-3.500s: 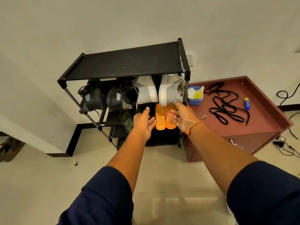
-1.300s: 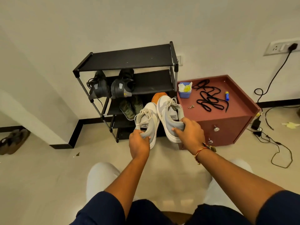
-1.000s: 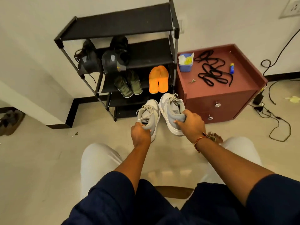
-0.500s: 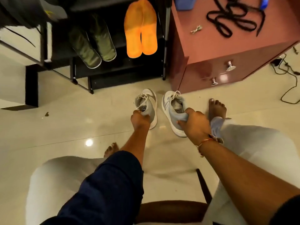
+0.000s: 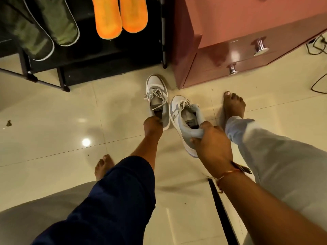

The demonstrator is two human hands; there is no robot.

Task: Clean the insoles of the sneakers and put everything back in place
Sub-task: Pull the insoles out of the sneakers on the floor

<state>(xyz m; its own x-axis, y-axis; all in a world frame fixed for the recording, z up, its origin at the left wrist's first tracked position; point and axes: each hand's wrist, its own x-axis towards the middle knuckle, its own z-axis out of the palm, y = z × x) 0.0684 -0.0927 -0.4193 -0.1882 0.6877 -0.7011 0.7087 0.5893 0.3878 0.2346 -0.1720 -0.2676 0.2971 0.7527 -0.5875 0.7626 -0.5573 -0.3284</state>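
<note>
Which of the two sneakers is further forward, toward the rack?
The left-hand sneaker, gripped at the heel by the left hand; its toe lies ahead of the right-hand sneaker, near the cabinet.

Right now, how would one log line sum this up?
left hand: grips far sneaker heel | right hand: grips near sneaker heel | both: low at tiled floor, before shoe rack

Open floor left — cabinet, rack crowd ahead.
</note>
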